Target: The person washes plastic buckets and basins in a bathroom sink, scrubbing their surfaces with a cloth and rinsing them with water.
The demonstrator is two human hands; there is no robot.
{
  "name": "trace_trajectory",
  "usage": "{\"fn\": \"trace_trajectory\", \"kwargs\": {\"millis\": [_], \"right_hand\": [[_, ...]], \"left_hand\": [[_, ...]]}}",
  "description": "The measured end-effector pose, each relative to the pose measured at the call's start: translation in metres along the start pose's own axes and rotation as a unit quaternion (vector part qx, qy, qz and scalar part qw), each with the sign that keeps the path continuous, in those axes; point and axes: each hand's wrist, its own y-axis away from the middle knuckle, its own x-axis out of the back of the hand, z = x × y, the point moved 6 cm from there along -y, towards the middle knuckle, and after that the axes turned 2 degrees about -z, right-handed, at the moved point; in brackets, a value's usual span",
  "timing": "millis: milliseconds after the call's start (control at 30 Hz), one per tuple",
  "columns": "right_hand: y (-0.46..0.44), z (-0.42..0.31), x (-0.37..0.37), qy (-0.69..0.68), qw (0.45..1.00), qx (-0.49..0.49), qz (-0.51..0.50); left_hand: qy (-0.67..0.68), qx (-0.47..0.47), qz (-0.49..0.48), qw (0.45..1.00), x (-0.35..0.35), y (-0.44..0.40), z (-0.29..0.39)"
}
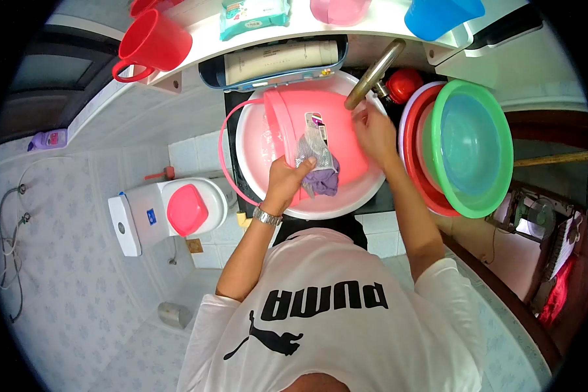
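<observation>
A pink bucket lies tipped on its side in the white sink basin, its mouth and hoop handle turned left. My left hand, with a watch on the wrist, is closed at the bucket's rim, thumb pressing a crumpled purple and grey cloth against the bucket's outer side. Whether those fingers also grip the rim is hidden. By the bucket's base, just below the metal tap, is my right hand; its fingers are bent, blurred and partly hidden.
Nested basins, the top one green, stand right of the sink beside a red round object. Above it, a shelf carries a red mug, a wipes pack and a blue cup. A toilet stands left.
</observation>
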Motion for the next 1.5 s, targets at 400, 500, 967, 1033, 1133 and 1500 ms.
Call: {"fn": "trace_trajectory", "kwargs": {"millis": [400, 500, 967, 1033, 1133, 1500], "right_hand": [[0.088, -0.092, -0.045, 0.069, 0.942, 0.326, -0.044], [0.065, -0.096, -0.05, 0.058, 0.943, 0.327, -0.015], [0.079, -0.131, -0.054, 0.013, 0.918, 0.396, -0.002], [0.063, -0.129, -0.059, 0.012, 0.919, 0.394, 0.002], [0.015, -0.13, -0.07, 0.011, 0.929, 0.37, -0.006], [0.068, -0.135, -0.064, 0.015, 0.898, 0.428, -0.098]], "left_hand": [[-0.035, -0.143, 0.072, 0.986, 0.016, -0.002, -0.024], [-0.156, -0.164, 0.077, 0.971, 0.009, 0.01, -0.01], [-0.292, -0.199, 0.057, 0.934, -0.004, 0.029, -0.051], [-0.287, -0.18, 0.084, 0.937, -0.006, 0.037, -0.025], [-0.297, -0.185, 0.119, 0.929, -0.007, 0.045, -0.018], [-0.251, -0.245, 0.096, 0.931, 0.001, 0.032, -0.022]]}}
